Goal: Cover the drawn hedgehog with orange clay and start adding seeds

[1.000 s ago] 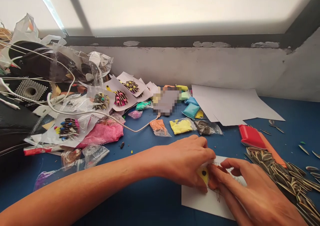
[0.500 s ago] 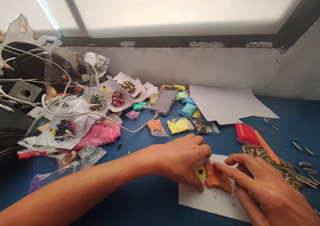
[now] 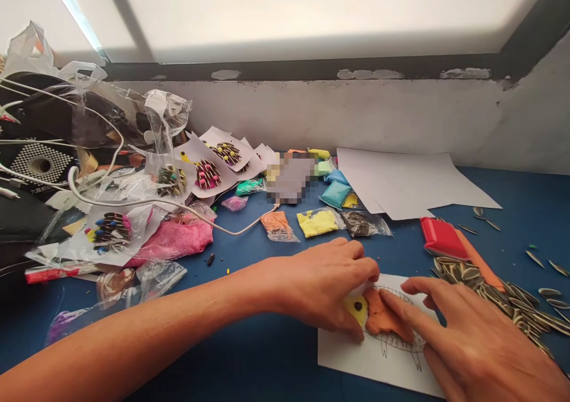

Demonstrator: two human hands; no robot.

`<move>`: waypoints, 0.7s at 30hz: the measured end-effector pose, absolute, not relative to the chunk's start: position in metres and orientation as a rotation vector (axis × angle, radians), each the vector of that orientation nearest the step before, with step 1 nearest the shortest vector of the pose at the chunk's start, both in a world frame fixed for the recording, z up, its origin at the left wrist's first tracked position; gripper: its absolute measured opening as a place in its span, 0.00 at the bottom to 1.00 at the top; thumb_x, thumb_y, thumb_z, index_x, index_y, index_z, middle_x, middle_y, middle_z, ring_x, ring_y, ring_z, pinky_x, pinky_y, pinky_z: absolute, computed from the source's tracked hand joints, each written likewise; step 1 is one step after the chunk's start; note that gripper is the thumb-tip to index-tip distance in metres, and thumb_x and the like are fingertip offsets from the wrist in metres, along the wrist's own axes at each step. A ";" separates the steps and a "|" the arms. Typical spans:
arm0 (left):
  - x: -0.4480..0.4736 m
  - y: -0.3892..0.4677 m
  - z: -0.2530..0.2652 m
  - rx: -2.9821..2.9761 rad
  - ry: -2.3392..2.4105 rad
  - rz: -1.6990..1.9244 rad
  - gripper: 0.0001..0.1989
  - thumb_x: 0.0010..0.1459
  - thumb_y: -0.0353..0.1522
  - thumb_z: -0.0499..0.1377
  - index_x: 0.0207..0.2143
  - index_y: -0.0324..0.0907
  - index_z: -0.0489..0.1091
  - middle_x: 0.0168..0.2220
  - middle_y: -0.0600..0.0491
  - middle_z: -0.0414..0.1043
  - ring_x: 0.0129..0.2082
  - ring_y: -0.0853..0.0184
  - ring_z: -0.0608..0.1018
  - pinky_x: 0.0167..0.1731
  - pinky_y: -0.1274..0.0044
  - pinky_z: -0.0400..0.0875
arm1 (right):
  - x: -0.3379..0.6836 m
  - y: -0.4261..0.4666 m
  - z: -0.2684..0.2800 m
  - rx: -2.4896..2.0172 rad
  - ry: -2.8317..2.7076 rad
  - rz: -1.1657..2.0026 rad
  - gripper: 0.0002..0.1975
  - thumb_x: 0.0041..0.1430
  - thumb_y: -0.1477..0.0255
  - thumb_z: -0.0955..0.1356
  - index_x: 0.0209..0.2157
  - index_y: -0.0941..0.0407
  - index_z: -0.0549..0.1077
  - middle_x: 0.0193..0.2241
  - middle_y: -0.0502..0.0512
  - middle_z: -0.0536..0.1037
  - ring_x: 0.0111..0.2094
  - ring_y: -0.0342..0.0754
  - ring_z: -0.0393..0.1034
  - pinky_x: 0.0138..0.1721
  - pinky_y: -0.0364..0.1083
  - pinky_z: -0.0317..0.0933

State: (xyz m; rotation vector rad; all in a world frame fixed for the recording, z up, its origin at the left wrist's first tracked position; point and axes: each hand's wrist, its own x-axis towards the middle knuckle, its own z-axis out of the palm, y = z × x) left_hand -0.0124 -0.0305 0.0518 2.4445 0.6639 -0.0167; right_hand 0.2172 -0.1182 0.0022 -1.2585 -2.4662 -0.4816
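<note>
A white sheet of paper [image 3: 351, 357] with a line drawing of a legged animal lies before me. Yellow clay [image 3: 355, 312] with a black dot fills the drawing's head. Orange clay [image 3: 383, 317] is spread unevenly over part of the body, whose outline and pencil-like strokes still show at the right. My left hand [image 3: 327, 283] rests on the sheet's left side, thumb and forefinger apart around the yellow clay, other fingers bent and partly hidden. My right hand [image 3: 476, 325] is open, its forefinger stretched out with the tip on the orange clay.
Sunflower seeds [image 3: 507, 304] are heaped at the right by a red clay packet [image 3: 443, 237] and an orange strip [image 3: 481, 259]. Blank sheets [image 3: 401, 179] lie at the back. Several clay packets [image 3: 318, 221], a white cable [image 3: 187, 202] and seed-covered hedgehog crafts [image 3: 207, 174] spread leftward.
My right forefinger has shifted slightly on the orange clay, whose right edge reaches a little farther. My left hand stays in nearly the same place. The view has tilted slightly.
</note>
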 end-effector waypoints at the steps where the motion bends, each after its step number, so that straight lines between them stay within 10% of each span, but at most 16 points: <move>1: -0.012 -0.030 0.052 2.447 0.664 -0.020 0.28 0.52 0.40 0.68 0.52 0.40 0.65 0.44 0.51 0.61 0.45 0.63 0.67 0.39 0.77 0.63 | 0.217 -0.118 0.003 -1.260 -2.459 -0.495 0.22 0.60 0.81 0.58 0.52 0.52 0.70 0.45 0.59 0.73 0.42 0.52 0.69 0.40 0.50 0.63; 21: -0.011 -0.030 0.057 2.483 0.632 -0.044 0.20 0.53 0.39 0.68 0.46 0.40 0.72 0.43 0.50 0.61 0.43 0.63 0.67 0.39 0.77 0.64 | 0.217 -0.117 0.002 -1.226 -2.480 -0.627 0.26 0.59 0.80 0.58 0.56 0.52 0.71 0.47 0.64 0.73 0.45 0.57 0.71 0.37 0.54 0.69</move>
